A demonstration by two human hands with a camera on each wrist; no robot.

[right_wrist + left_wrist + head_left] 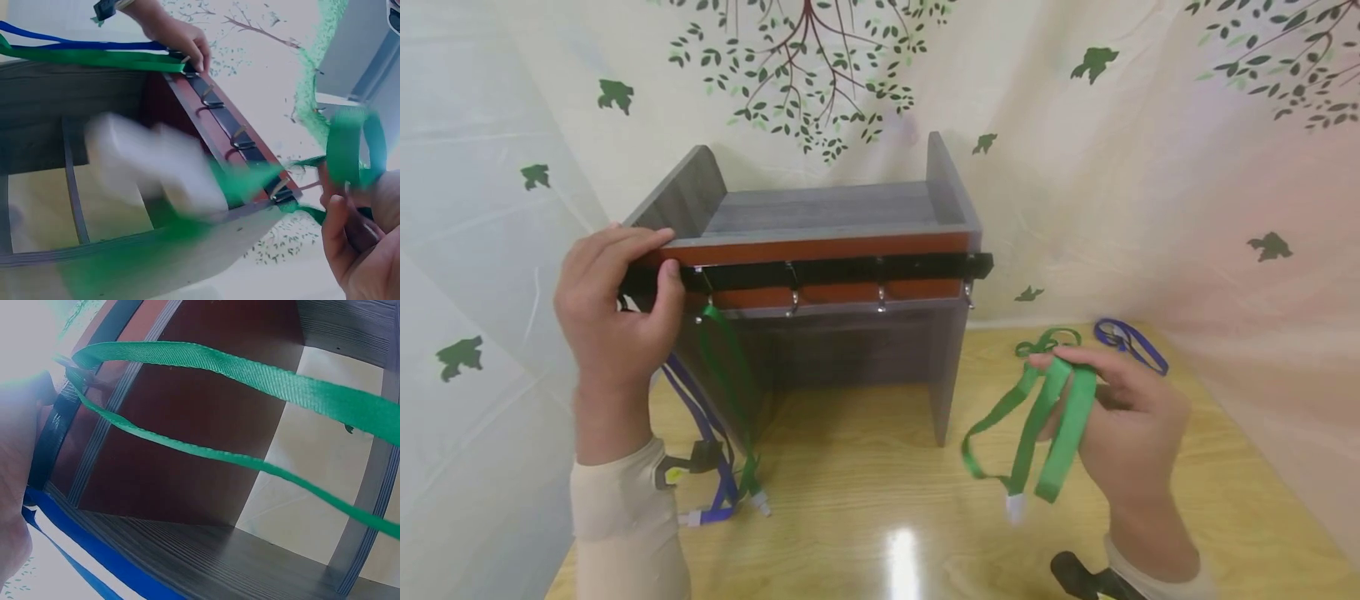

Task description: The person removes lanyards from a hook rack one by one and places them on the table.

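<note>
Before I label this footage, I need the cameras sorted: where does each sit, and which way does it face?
Head: on the head, facing forward and down at the grey shelf unit; left hand, right hand and sleeves show.
Left wrist: on that wrist, looking past a hanging green lanyard into the shelf unit; part of the left hand shows at left.
Right wrist: on that wrist, facing the hook bar; right hand at right, left hand near the top.
Head and right wrist share both hands and the hook bar.
</note>
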